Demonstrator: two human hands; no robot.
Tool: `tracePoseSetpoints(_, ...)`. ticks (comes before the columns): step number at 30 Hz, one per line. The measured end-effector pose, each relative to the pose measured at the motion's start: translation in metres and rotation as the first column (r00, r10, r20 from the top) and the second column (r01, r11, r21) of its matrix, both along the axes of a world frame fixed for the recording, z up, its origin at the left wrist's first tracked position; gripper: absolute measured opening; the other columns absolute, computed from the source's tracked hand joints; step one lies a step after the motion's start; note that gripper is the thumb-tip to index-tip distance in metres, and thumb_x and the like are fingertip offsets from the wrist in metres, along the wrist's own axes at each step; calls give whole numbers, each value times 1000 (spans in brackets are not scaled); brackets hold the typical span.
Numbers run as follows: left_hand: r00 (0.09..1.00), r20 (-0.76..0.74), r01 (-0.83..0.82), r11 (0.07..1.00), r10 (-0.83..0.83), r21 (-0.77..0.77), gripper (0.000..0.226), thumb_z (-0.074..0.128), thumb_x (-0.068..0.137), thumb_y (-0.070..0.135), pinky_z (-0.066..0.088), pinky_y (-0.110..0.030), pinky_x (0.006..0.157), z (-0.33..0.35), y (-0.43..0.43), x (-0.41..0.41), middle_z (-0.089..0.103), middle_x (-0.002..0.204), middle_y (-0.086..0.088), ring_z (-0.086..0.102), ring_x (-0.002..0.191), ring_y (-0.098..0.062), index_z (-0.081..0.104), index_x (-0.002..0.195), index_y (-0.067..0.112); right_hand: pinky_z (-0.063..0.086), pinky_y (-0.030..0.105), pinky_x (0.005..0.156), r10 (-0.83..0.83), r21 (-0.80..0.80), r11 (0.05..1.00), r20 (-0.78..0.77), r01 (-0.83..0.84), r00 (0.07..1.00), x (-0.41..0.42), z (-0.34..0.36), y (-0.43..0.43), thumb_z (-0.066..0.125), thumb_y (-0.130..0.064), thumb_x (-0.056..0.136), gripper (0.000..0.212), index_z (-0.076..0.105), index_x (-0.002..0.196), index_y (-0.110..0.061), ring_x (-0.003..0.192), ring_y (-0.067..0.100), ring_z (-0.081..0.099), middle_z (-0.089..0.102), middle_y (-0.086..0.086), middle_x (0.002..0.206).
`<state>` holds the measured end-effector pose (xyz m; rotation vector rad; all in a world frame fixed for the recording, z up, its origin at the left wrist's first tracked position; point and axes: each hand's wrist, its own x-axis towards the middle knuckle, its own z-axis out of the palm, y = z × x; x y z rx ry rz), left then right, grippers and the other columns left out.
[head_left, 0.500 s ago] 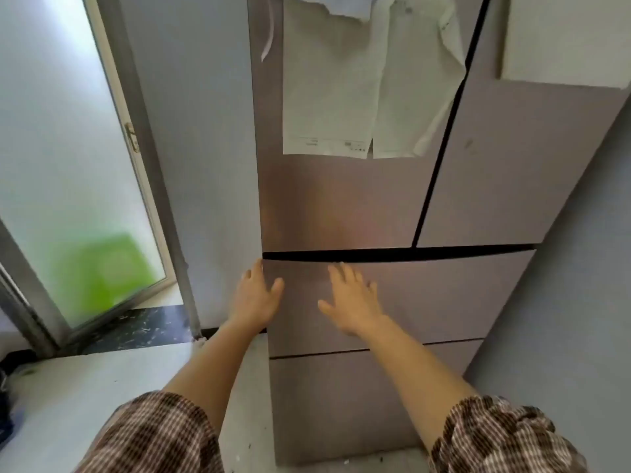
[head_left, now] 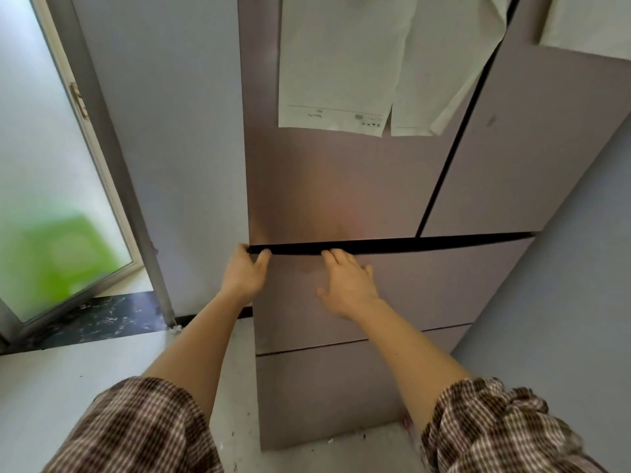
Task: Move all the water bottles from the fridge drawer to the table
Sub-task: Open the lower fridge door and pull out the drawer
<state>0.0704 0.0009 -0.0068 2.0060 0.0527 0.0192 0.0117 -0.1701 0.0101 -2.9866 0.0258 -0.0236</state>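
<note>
Bottles are not showing anywhere; they are presumably lying inside the shut drawer [head_left: 392, 295], under the fridge doors, and no table is in view. Going left to right: the left hand [head_left: 244, 273] is hooking its fingertips into the dark gap at the drawer's top left corner, curled on the edge, not clamped. The right hand [head_left: 348, 285] is lying flat and spread on the drawer front, gripping nothing. Pulling from one corner only is risking the drawer skewing and jamming, or fingertips slipping off the thin lip.
</note>
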Motion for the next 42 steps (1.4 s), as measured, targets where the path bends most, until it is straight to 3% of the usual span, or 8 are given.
tracePoseSetpoints(3, 996, -65, 61, 998, -59, 22, 39, 47, 98, 33, 39, -27, 59, 5, 5, -10, 53, 91, -5, 50, 72, -13, 41, 124, 4, 23, 48, 115, 13, 6, 1000, -3, -13, 1000, -10, 1, -3, 52, -31, 95, 70, 17, 153, -13, 147, 21, 16, 23, 2, 157)
tracePoseSetpoints(8, 929, -290, 237, 971, -231, -15, 70, 61, 90, 39, 41, -40, 99, 17, 21, -50, 42, 141, -13, 48, 121, -29, 24, 143, 12, 33, 32, 109, 40, 99, 994, 57, -46, 998, -54, 8, -20, 51, -30, 95, 58, 35, 149, -15, 142, 20, 32, 35, 4, 154)
tracePoseSetpoints(11, 856, -290, 435, 899, -428, -41, 84, 64, 90, 21, 38, -34, 98, 32, 12, -82, 32, 149, -10, 45, 124, -28, 7, 152, 19, 37, 31, 106, 6, 198, 980, 106, -27, 994, -90, 11, -32, 52, -32, 95, 48, 49, 141, -18, 135, 18, 43, 48, 1, 145)
tracePoseSetpoints(15, 746, -221, 658, 747, -628, 99, 70, 63, 89, 34, 44, -24, 89, 37, -6, -125, 49, 127, 1, 53, 103, -9, 25, 148, 26, 42, 26, 99, -45, 277, 961, 195, -11, 980, -139, 2, -55, 55, -33, 94, 33, 63, 124, -23, 119, 11, 55, 63, -6, 124)
tracePoseSetpoints(18, 660, -255, 743, 664, -707, 82, 62, 46, 93, 53, 38, -27, 98, 38, -26, -147, 49, 133, 6, 52, 114, -11, 24, 148, 37, 47, 25, 86, -148, 317, 946, 229, 70, 962, -167, 11, -74, 57, -37, 93, 25, 68, 112, -26, 95, 7, 62, 69, -11, 100)
tracePoseSetpoints(24, 502, -134, 861, 479, -854, 173, 46, 36, 102, 35, 30, -35, 114, 26, -101, -175, 40, 148, 11, 39, 134, -9, 30, 147, 35, 47, 30, 80, -385, 380, 879, 214, 287, 898, -215, 25, -123, 55, -37, 94, 28, 60, 118, -24, 68, 1, 58, 68, -11, 65)
tracePoseSetpoints(33, 397, -52, 809, 323, -916, 492, 71, 39, 93, 59, -1, -41, 118, -7, -228, -229, -10, 160, 12, -13, 146, -14, -6, 147, 48, 46, 24, 71, -492, 230, 856, 85, 463, 866, -295, 47, -214, 53, -61, 87, 46, 62, 117, -26, 70, 6, 64, 68, -9, 72)
tracePoseSetpoints(42, 277, 52, 618, 220, -959, 755, 70, 31, 97, 55, 4, -42, 121, -20, -348, -239, -7, 160, 10, -12, 147, -16, -4, 152, 29, 42, 30, 92, -528, 147, 830, -102, 538, 843, -344, 67, -337, 67, -57, 79, 57, 60, 129, -30, 104, 18, 62, 69, -2, 114)
